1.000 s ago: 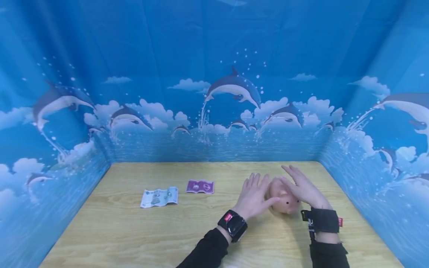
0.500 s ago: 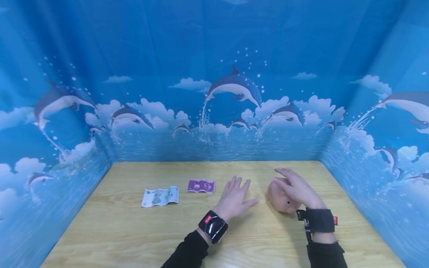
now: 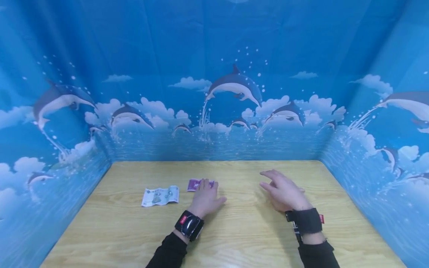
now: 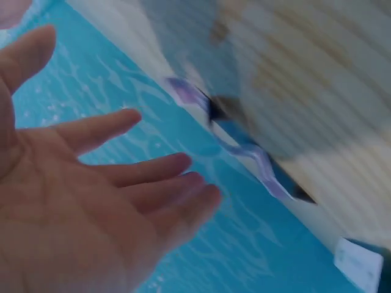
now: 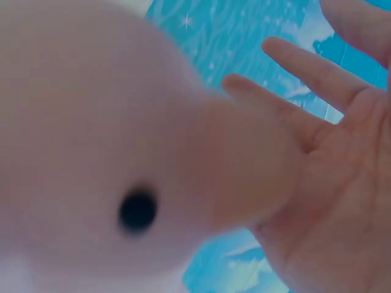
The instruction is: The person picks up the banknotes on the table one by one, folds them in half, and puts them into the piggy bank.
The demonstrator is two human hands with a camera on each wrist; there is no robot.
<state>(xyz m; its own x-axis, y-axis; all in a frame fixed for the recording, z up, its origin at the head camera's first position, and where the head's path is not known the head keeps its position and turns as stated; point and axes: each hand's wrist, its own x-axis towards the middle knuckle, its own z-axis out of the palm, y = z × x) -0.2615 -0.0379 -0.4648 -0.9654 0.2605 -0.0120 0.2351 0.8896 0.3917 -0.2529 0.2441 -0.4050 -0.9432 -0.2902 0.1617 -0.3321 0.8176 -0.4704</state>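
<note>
My left hand (image 3: 205, 200) reaches over the small purple banknote (image 3: 192, 185), its fingertips overlapping the note in the head view. Seen from the left wrist, the fingers are extended and apart, the palm faces the camera, and the wavy banknote (image 4: 266, 172) lies beyond the fingertips. Over on the right, my right hand (image 3: 283, 193) is at a pink piggy bank (image 5: 85, 134), which it hides almost wholly in the head view. Close to the right wrist camera, the piggy bank shows blurred with one black eye; behind it the fingers of that hand are straight and spread.
A crumpled pale green banknote (image 3: 160, 196) lies left of the purple one on the wooden table (image 3: 110, 230). Blue curtains (image 3: 161, 145) printed with dolphins stand along the back and both sides of the table. Black bands are on both wrists.
My left hand has left the piggy bank and moved left to the purple banknote. My right hand has shifted a little left and covers more of the piggy bank.
</note>
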